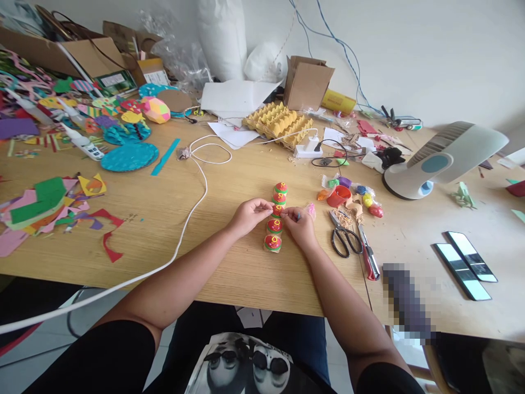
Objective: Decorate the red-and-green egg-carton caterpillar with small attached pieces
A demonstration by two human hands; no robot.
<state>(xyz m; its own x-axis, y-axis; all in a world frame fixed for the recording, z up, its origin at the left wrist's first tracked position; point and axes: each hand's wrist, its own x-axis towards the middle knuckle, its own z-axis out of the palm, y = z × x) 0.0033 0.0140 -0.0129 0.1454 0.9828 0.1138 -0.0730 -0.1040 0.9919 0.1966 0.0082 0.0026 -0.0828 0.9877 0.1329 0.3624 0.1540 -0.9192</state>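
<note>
A row of small pieces (273, 242) with red tops, green bands and yellow loops runs away from me in the middle of the table. Tan bases show beneath them, like egg carton cups. At the middle piece, my left hand (251, 214) pinches the left side with thumb and finger. From the other side, my right hand (301, 225) has its fingertips closed on the same piece. A bit of pink material (311, 210) lies just beyond the right hand.
To the right lie black-handled scissors (346, 241), a red utility knife (369, 257), a red cup (339, 196) and colored clay lumps (368, 200). Behind sit yellow egg cartons (279, 125) and a white fan (447, 156). A white cable (192, 205) crosses on the left, near paper scraps (41, 202).
</note>
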